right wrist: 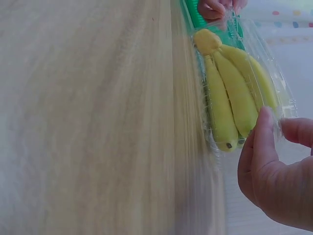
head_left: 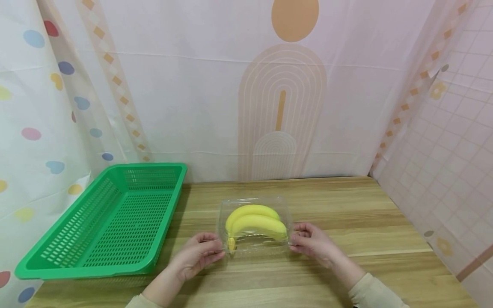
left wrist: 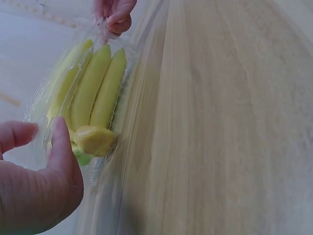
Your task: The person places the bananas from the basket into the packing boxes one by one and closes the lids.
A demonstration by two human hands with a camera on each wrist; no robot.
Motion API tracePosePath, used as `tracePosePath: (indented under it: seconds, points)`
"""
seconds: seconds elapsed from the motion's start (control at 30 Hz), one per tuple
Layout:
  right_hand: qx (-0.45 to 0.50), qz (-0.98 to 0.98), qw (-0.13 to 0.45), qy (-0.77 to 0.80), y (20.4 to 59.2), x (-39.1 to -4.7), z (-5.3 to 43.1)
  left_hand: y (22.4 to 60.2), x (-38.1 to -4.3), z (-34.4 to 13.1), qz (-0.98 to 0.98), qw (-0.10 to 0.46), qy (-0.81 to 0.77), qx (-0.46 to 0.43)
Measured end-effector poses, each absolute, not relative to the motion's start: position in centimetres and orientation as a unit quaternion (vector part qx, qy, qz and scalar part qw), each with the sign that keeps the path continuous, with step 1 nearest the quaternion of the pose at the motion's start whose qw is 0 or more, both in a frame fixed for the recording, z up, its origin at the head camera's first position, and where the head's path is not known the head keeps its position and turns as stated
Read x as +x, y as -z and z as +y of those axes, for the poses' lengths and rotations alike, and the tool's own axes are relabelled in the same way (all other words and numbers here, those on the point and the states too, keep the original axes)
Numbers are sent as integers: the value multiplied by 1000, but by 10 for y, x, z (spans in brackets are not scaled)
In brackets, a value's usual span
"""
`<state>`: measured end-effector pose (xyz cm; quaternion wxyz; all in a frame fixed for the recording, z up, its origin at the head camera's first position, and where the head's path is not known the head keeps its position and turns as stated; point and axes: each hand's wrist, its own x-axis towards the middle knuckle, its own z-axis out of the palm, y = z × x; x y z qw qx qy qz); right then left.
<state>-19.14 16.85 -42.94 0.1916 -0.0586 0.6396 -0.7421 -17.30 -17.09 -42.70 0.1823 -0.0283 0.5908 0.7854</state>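
Observation:
A clear plastic clamshell box [head_left: 265, 252] stands on the table in the middle of the head view. Inside it lies a bunch of yellow bananas [head_left: 259, 223], its stem end toward the left. My left hand [head_left: 198, 255] pinches the box's left front corner between thumb and fingers. At the opposite corner, my right hand [head_left: 313, 246] grips the right edge the same way. Both wrist views show the bananas [left wrist: 93, 88] from the side through the transparent wall, with the lid over them. Whether the lid is latched cannot be made out.
To the left stands a green plastic basket [head_left: 178, 201] with slotted walls, with nothing seen in it. The wood-grain table [head_left: 346, 205] runs back to a patterned curtain [head_left: 208, 107]. More curtain hangs at both sides.

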Motion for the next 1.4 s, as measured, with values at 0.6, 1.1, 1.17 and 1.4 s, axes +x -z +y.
tracePosePath:
  seconds: [0.6, 1.1, 1.17, 1.4]
  points:
    - [-40, 645, 189, 739, 430, -191, 166, 431, -171, -162, 590, 142, -791, -75]
    - [-38, 652, 179, 736, 430, -190, 165, 433, -172, -160, 592, 140, -790, -77]
    - [-37, 652, 179, 736, 430, -189, 165, 433, -173, -160, 592, 139, -790, -79]
    - [-37, 651, 178, 737, 430, -190, 165, 433, -172, -160, 596, 133, -787, -83]
